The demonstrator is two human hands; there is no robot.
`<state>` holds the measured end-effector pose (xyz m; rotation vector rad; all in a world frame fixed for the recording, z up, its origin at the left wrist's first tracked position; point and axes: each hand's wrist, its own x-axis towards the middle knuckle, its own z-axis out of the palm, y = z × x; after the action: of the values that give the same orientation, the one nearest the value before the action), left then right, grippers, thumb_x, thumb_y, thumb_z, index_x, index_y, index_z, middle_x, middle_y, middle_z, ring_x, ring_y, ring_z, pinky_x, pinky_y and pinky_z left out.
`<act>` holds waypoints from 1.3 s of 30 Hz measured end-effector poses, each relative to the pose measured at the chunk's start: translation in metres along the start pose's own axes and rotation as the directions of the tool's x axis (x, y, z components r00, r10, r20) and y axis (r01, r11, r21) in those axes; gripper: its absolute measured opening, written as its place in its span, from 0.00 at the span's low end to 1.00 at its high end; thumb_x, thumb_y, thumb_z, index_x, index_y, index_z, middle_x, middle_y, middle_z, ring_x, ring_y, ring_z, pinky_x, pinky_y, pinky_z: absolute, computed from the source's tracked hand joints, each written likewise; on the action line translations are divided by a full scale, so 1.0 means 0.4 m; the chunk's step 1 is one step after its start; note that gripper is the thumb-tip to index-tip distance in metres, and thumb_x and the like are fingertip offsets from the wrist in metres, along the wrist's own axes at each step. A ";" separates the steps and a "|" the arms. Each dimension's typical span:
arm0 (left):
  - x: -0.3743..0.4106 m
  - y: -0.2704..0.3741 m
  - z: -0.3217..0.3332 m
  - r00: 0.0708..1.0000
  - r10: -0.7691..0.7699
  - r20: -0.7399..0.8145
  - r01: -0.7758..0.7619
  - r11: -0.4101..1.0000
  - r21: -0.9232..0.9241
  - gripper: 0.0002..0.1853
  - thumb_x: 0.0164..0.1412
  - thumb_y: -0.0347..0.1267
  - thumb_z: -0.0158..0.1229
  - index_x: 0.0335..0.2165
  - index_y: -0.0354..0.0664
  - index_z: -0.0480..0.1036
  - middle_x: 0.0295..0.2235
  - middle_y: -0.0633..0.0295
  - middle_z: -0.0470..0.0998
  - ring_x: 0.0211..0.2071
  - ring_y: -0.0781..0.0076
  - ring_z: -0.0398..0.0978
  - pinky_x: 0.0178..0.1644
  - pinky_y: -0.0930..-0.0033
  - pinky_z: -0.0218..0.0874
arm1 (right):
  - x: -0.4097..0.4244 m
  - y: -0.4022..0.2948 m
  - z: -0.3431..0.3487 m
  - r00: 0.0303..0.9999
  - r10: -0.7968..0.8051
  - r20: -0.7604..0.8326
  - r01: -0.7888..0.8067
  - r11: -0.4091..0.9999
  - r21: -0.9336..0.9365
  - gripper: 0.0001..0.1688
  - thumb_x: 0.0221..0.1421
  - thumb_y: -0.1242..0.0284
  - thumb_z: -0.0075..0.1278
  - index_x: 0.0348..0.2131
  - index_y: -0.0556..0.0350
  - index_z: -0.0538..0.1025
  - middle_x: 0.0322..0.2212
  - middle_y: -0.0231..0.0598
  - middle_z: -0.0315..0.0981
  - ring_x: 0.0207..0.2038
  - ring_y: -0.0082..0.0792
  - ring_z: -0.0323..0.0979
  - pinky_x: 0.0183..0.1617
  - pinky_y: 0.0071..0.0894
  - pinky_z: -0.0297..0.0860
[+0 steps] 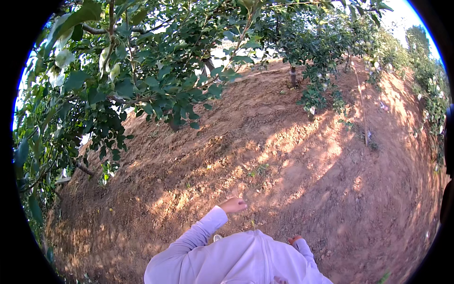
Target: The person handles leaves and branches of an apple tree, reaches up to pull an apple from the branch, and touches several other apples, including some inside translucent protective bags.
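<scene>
My left hand [234, 205] hangs over the bare brown soil [269, 198] in front of me, its fingers curled in with nothing seen in them. Low beside the light lavender zip jacket [244, 252] is my right hand [295, 239], partly hidden by its sleeve; whether it holds anything I cannot tell. Neither hand touches the trees. A pale shoe tip [217, 237] shows under my left sleeve.
Leafy fruit-tree branches [152, 81] reach in from the upper left, bearing fruit in translucent bags [64, 58]. A thin pole [360, 96] slants to the ground at the right. Farther off are a tree trunk [293, 76] and a row of fruit trees [431, 88]. Weeds [260, 170] grow ahead.
</scene>
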<state>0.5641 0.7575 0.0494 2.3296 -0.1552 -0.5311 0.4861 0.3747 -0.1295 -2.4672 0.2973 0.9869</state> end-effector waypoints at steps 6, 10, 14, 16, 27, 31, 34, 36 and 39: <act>0.010 0.036 0.192 0.982 0.074 0.174 -0.092 0.991 0.097 0.21 0.52 0.45 0.50 0.35 0.39 0.72 0.33 0.54 0.75 0.35 0.63 0.72 0.39 0.65 0.62 | 0.085 0.083 0.035 0.998 0.022 0.067 -0.020 0.999 -0.035 0.30 0.42 0.55 0.46 0.39 0.61 0.72 0.38 0.48 0.71 0.43 0.42 0.68 0.47 0.30 0.65; 0.018 0.081 0.211 0.965 -0.029 0.261 -0.022 0.982 0.190 0.19 0.52 0.43 0.49 0.35 0.40 0.72 0.33 0.54 0.75 0.35 0.60 0.72 0.40 0.64 0.62 | 0.123 0.124 0.036 0.988 -0.108 0.113 0.131 0.967 -0.219 0.35 0.43 0.50 0.43 0.41 0.61 0.70 0.39 0.49 0.69 0.45 0.43 0.67 0.48 0.32 0.64; 0.031 0.078 0.239 0.984 -0.015 0.180 -0.006 0.993 0.115 0.19 0.51 0.45 0.50 0.33 0.42 0.73 0.28 0.56 0.76 0.30 0.61 0.73 0.35 0.62 0.62 | 0.085 0.154 0.011 0.984 -0.015 0.180 0.051 0.979 -0.199 0.31 0.52 0.50 0.34 0.42 0.55 0.70 0.44 0.46 0.66 0.48 0.45 0.63 0.51 0.35 0.60; 0.030 0.114 0.248 0.989 0.028 0.143 -0.048 0.989 0.137 0.19 0.51 0.44 0.50 0.34 0.42 0.73 0.29 0.56 0.76 0.31 0.61 0.73 0.36 0.62 0.62 | 0.119 0.198 0.044 0.986 -0.029 0.165 0.058 0.984 -0.169 0.31 0.50 0.50 0.37 0.42 0.54 0.71 0.43 0.47 0.67 0.47 0.46 0.64 0.50 0.35 0.61; 0.167 0.233 0.160 1.000 -0.009 0.023 0.006 0.995 0.100 0.21 0.51 0.41 0.51 0.39 0.37 0.70 0.34 0.53 0.75 0.35 0.62 0.73 0.39 0.66 0.63 | 0.097 0.303 0.042 0.979 0.198 -0.049 -0.184 0.961 0.206 0.23 0.43 0.61 0.51 0.34 0.63 0.74 0.33 0.53 0.72 0.38 0.48 0.70 0.44 0.38 0.66; 0.310 0.204 0.008 0.935 -0.030 -0.353 0.024 0.999 -0.022 0.22 0.53 0.39 0.50 0.42 0.35 0.67 0.39 0.47 0.71 0.37 0.60 0.72 0.43 0.65 0.63 | 0.103 0.330 0.001 0.975 0.220 -0.011 -0.213 0.955 0.206 0.23 0.43 0.60 0.50 0.32 0.63 0.75 0.31 0.53 0.73 0.36 0.48 0.71 0.42 0.39 0.66; 0.392 0.304 -0.194 0.751 0.034 -0.659 -0.040 0.999 0.006 0.20 0.53 0.35 0.51 0.43 0.34 0.66 0.34 0.48 0.74 0.34 0.61 0.74 0.38 0.66 0.65 | 0.107 0.320 -0.074 0.972 0.235 -0.001 -0.228 0.944 0.239 0.23 0.43 0.60 0.50 0.31 0.63 0.75 0.29 0.52 0.73 0.35 0.47 0.72 0.41 0.39 0.67; 0.496 0.387 -0.331 0.623 0.091 -0.777 -0.138 0.990 0.005 0.19 0.53 0.34 0.52 0.42 0.35 0.66 0.36 0.49 0.73 0.35 0.63 0.73 0.38 0.68 0.65 | 0.113 0.304 -0.118 0.966 0.259 0.003 -0.248 0.919 0.308 0.23 0.43 0.60 0.49 0.30 0.63 0.75 0.28 0.52 0.73 0.33 0.47 0.72 0.40 0.39 0.67; 0.595 0.461 -0.520 0.320 0.198 -0.926 -0.233 0.964 0.126 0.16 0.53 0.30 0.52 0.41 0.37 0.66 0.34 0.57 0.74 0.31 0.74 0.72 0.37 0.73 0.63 | 0.143 0.243 -0.232 0.975 0.220 -0.016 -0.201 0.917 0.344 0.23 0.44 0.59 0.48 0.29 0.64 0.76 0.26 0.52 0.74 0.32 0.46 0.73 0.39 0.39 0.67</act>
<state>0.8745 0.6942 0.2323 2.1520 0.1054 1.0098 0.5474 0.2426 -0.1432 -2.1777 0.7039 0.8673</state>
